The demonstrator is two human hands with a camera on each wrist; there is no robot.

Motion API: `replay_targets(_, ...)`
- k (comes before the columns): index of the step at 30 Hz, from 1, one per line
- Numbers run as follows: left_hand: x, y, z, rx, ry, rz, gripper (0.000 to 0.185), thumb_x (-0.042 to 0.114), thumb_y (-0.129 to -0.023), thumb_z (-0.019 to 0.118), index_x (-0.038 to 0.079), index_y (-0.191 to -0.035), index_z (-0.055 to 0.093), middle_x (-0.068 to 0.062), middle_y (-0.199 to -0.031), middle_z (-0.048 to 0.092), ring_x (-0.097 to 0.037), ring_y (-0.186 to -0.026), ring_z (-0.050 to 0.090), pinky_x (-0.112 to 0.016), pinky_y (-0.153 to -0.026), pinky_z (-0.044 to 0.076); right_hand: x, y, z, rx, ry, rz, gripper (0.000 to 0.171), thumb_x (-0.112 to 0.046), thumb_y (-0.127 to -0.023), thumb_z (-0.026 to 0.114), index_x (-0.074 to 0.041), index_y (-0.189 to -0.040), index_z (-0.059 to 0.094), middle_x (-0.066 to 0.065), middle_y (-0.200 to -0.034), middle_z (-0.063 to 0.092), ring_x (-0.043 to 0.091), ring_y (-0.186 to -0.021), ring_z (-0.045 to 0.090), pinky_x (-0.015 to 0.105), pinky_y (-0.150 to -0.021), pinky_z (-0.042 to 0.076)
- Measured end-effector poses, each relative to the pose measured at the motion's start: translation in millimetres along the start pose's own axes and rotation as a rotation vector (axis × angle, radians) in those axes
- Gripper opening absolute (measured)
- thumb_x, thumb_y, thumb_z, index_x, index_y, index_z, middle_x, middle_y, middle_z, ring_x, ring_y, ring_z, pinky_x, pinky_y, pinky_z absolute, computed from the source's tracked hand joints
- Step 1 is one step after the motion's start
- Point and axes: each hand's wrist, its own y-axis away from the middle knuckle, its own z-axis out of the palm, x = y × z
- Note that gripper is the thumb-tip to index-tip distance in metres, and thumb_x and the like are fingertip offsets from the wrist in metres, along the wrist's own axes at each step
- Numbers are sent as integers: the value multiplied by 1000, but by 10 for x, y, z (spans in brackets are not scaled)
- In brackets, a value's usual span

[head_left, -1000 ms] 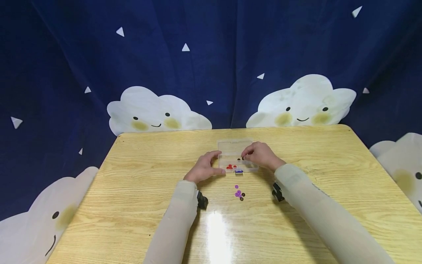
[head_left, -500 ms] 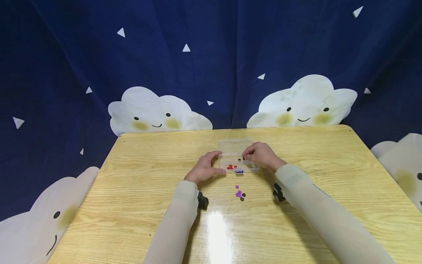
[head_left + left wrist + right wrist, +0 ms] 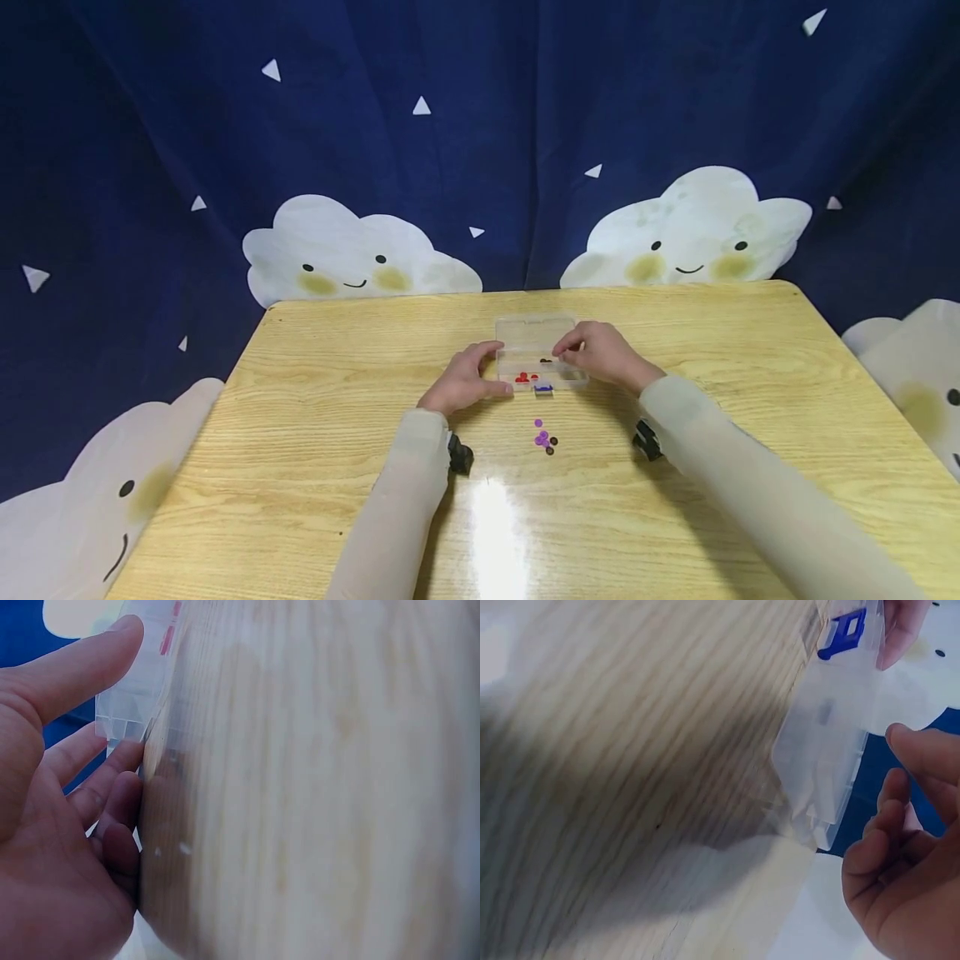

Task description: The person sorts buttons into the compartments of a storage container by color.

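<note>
A clear plastic box stands on the table with its see-through lid raised at the back and a blue latch in front. My left hand holds the box's left end, thumb at the front edge and index finger toward the back. Small red button-like discs lie in a front compartment, and dark ones lie farther back. Above the right part of the box is my right hand. In the right wrist view its fingers are loosely bent, the thumb apart, with nothing between them.
In front of the box, several purple discs and two dark discs lie on the wooden table. A dark blue curtain with white clouds hangs behind the table's far edge.
The dark disc at my right fingertips has been let go and now lies beside the other dark one in the box. My right hand has drawn slightly right; the left stays put.
</note>
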Motion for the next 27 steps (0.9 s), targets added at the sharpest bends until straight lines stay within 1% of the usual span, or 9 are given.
replay_targets(3, -8, -4, -3, -2, 3, 2, 81, 25, -81, 83, 21, -151, 42, -10, -150, 46, -29, -130, 47, -47, -112, 39, -9, 72, -17, 6, -5, -47, 17, -4, -90, 64, -6, -96, 80, 11, -100, 75, 14, -75, 53, 27, -67, 43)
replay_targets(7, -3, -6, -4, 0, -1, -4, 81, 25, -81, 83, 22, -151, 42, -10, -151, 46, -29, -131, 46, -47, -112, 39, -43, 207, -11, -5, -35, -79, 16, -3, -90, 65, -7, -95, 79, 8, -94, 73, 13, -74, 51, 27, -66, 43)
replay_targets(11, 4, -7, -4, -2, -6, -7, 81, 26, -81, 82, 22, -151, 42, -9, -150, 47, -29, -131, 46, -47, -112, 39, -92, 372, 40, -49, -81, -108, 15, -2, -89, 67, -9, -94, 80, 3, -88, 70, 11, -73, 51, 25, -66, 43)
replay_targets(15, 0, -17, -7, -4, 1, -7, 80, 26, -82, 82, 22, -151, 43, -9, -151, 46, -29, -133, 46, -47, -113, 38, -120, 489, 111, -90, -110, -171, 14, -2, -88, 69, -10, -92, 80, 1, -87, 69, 7, -76, 53, 24, -67, 44)
replay_targets(20, 2, -13, -5, -11, 8, -7, 80, 26, -82, 81, 22, -151, 42, -9, -152, 45, -29, -136, 45, -48, -114, 38, -128, 566, 168, -113, -123, -231, 12, -4, -87, 71, -11, -91, 80, 0, -85, 70, 2, -75, 52, 22, -68, 45)
replay_targets(24, 2, -6, -2, -8, 4, -6, 80, 27, -82, 82, 22, -151, 42, -9, -152, 46, -30, -136, 45, -48, -114, 38, -124, 594, 192, -119, -125, -240, 14, -3, -85, 72, -12, -91, 80, -1, -83, 68, 1, -72, 49, 21, -66, 45)
replay_targets(27, 1, -1, -3, -4, 6, -5, 80, 27, -81, 82, 21, -151, 42, -9, -152, 46, -30, -136, 45, -48, -114, 38, -120, 608, 212, -123, -135, -238, 15, -2, -84, 72, -12, -90, 80, -2, -84, 68, 2, -74, 51, 22, -68, 45)
